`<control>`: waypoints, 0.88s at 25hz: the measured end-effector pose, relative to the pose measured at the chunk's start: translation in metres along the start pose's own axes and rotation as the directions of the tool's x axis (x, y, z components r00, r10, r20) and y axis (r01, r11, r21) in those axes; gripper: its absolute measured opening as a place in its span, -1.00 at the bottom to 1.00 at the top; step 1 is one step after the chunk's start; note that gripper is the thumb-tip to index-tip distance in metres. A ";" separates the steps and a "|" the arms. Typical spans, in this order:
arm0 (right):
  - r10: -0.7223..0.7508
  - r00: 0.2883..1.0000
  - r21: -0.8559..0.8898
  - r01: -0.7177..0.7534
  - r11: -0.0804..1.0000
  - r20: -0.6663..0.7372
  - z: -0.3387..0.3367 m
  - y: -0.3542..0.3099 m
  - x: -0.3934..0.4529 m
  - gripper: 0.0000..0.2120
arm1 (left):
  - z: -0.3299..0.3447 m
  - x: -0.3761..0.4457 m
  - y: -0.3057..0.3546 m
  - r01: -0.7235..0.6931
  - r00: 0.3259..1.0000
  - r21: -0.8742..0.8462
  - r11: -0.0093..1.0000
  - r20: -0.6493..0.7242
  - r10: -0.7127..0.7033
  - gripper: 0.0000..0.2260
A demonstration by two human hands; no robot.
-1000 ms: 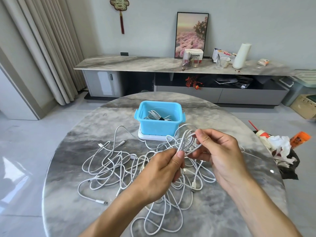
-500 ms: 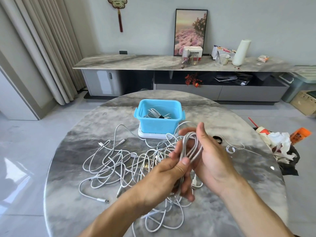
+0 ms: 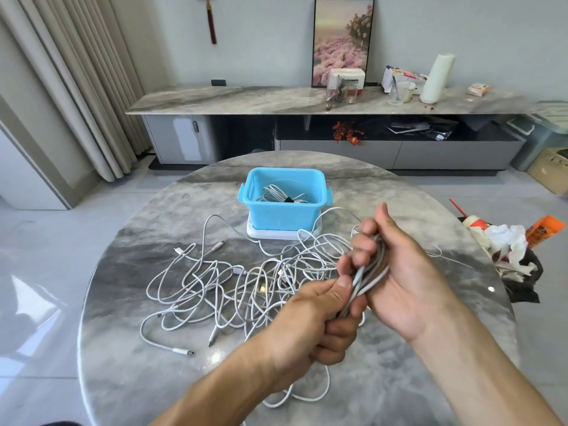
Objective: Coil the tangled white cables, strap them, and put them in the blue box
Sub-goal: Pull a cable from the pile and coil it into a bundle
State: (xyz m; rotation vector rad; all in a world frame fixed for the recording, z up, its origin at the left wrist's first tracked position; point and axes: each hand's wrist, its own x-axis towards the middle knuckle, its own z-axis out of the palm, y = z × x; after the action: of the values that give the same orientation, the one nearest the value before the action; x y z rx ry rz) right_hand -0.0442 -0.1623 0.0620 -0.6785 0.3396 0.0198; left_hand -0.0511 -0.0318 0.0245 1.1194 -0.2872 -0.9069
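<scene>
Round marble table (image 3: 129,358) carries a loose tangle of white cables (image 3: 221,281) spread left of centre, lying between the person and the blue box (image 3: 284,215). The box stands on a white lid (image 3: 255,233) at the far side and holds one strapped coil (image 3: 281,196). Left hand (image 3: 310,324) and right hand (image 3: 402,272) are together, both clamped on a gathered cable bundle (image 3: 367,278).

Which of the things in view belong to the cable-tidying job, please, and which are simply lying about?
Part of the job: cable bundle in both hands; loose cables; blue box; strapped coil inside it.

Lying about: paper roll; framed picture; trash beside the table.
</scene>
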 end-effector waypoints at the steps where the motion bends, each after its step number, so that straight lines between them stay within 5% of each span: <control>1: -0.030 0.999 -0.006 0.030 1.000 0.022 0.000 0.000 0.001 -0.65 | 0.001 0.000 -0.001 -0.010 1.000 -0.021 1.000 -0.003 0.010 -0.68; 3: -0.090 0.996 -0.049 0.090 0.995 0.011 -0.003 0.003 0.005 -0.66 | 0.006 0.001 -0.003 -0.021 0.996 0.019 1.000 -0.083 0.023 -0.65; 5: -0.109 0.990 -0.091 0.102 0.991 -0.085 -0.004 0.004 0.010 -0.57 | 0.011 0.005 -0.009 -0.080 0.963 0.291 0.953 -0.225 0.149 -0.60; 6: -0.118 0.980 -0.112 0.101 0.989 -0.162 -0.005 0.004 0.013 -0.52 | 0.012 0.007 -0.014 -0.109 0.924 0.515 0.850 -0.263 0.277 -0.58; 8: -0.145 0.941 -0.126 0.111 0.986 -0.305 -0.009 0.000 0.017 -0.49 | 0.015 0.009 -0.022 -0.125 0.840 0.865 0.485 -0.168 0.516 -0.64; 12: -0.177 0.933 -0.121 0.145 0.982 -0.312 -0.018 -0.006 0.018 -0.48 | 0.012 0.010 -0.030 -0.078 0.796 0.995 -0.068 0.103 0.596 -0.80; 14: -0.170 0.960 -0.086 0.154 0.984 -0.224 -0.020 -0.006 0.018 -0.47 | 0.012 0.012 -0.023 -0.141 0.796 0.990 0.017 0.103 0.597 -0.81; 18: -0.106 0.994 0.041 0.106 0.994 0.001 -0.012 -0.006 0.014 -0.60 | 0.001 0.011 -0.015 -0.265 0.811 0.874 0.407 -0.025 0.584 -0.73; 20: -0.074 0.983 0.031 0.070 0.997 0.170 -0.010 -0.004 0.009 -0.66 | -0.003 0.008 -0.010 -0.294 0.868 0.599 0.745 -0.159 0.471 -0.68; 22: -0.026 0.947 -0.028 0.037 0.999 0.320 -0.009 0.004 0.005 -0.70 | -0.003 0.004 -0.003 -0.220 0.924 0.240 0.946 -0.260 0.281 -0.66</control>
State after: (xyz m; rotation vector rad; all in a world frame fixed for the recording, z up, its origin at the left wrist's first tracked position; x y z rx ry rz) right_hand -0.0427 -0.1648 0.0514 -0.7019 0.0157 0.1040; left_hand -0.0483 -0.0330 0.0192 1.3562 -0.2783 -0.4807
